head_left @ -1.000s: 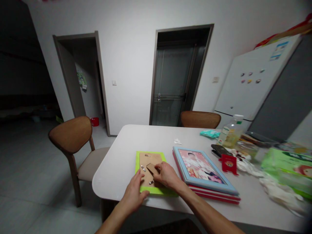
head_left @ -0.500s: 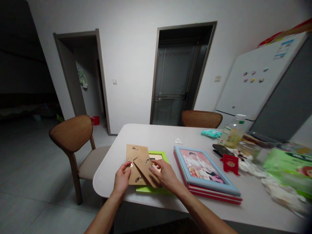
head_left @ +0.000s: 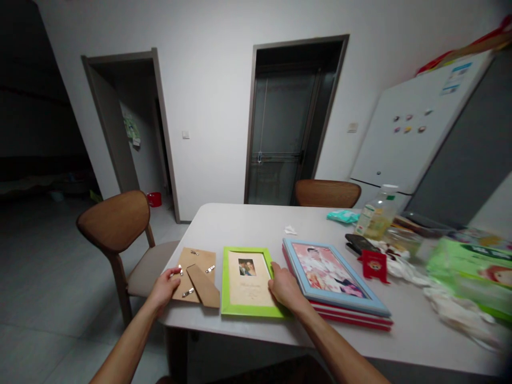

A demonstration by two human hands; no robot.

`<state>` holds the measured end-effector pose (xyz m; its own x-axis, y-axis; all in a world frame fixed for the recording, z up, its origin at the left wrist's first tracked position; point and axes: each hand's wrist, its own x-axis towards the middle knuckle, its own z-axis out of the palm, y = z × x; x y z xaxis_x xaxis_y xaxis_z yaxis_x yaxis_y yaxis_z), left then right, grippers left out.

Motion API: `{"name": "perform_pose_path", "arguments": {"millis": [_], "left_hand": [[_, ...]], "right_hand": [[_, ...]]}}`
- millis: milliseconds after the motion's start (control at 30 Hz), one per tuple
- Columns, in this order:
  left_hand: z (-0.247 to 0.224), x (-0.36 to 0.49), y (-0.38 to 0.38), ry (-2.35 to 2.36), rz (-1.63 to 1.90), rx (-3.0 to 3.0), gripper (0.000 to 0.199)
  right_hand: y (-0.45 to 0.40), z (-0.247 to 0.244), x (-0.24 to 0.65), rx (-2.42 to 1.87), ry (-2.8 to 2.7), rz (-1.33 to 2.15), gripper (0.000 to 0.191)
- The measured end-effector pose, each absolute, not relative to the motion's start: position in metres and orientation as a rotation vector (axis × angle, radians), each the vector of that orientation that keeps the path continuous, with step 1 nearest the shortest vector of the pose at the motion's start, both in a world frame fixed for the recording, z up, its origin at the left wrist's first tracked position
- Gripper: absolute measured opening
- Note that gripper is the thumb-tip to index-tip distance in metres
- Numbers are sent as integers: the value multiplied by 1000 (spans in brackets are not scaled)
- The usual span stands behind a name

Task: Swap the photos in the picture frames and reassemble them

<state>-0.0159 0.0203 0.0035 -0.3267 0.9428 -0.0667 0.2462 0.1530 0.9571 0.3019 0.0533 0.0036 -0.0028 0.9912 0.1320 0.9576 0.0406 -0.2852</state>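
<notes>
My left hand [head_left: 165, 288] pinches the left edge of a brown frame backing board [head_left: 200, 261], which has metal clips and a fold-out stand. The board lies at the table's left edge. Beside it, face up, is a lime green picture frame [head_left: 226, 288] around a cream sheet with a small photo [head_left: 247, 267] of two people. My right hand [head_left: 286, 288] is at the green frame's right side, fingers curled against its edge. Whether it grips the frame or only touches it is hard to tell.
A light blue picture frame [head_left: 340, 274] tops a red-edged stack right of my right hand. Further right are a red card [head_left: 375, 265], a black item [head_left: 360, 244], a bottle [head_left: 376, 216] and a green package [head_left: 472, 266]. A wooden chair [head_left: 116, 221] stands left of the white table [head_left: 240, 224].
My left hand has moved the backing board left, off the green frame, uncovering the frame's front and photo. My right hand has left the board and gone to the frame's right edge.
</notes>
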Motion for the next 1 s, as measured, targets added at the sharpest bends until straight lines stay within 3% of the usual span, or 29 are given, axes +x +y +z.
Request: {"name": "perform_pose_path", "arguments": {"millis": [100,200,300,400,533,767,867,1000], "left_hand": [[7,-22,23,1859,1175,1277,27],[15,-11,19,1945,1190,1431,33],[21,27,8,1876,1171,1594,35],[24,80,-5,1642,1097,1828,43],[32,136,-13,1430,1059,2104,57],[50,143,-9,1507,952,2325,41],[53,124,-4,1579,1201,2092,42],[52,88,7,1613,1593,1430,30]], "right_hand": [[57,7,302,-1932,-1904,323,56],[56,12,302,-1755,-1622,724,64],[48,22,298,-1474,-1278,1186,70],[39,36,291,-1230,-1033,1399,77],[34,49,283,-1097,-956,1422,83],[43,40,287,-1072,-1006,1386,81],[48,30,292,-1210,-1065,1292,76],[54,17,300,-1522,-1346,1043,55]]}}
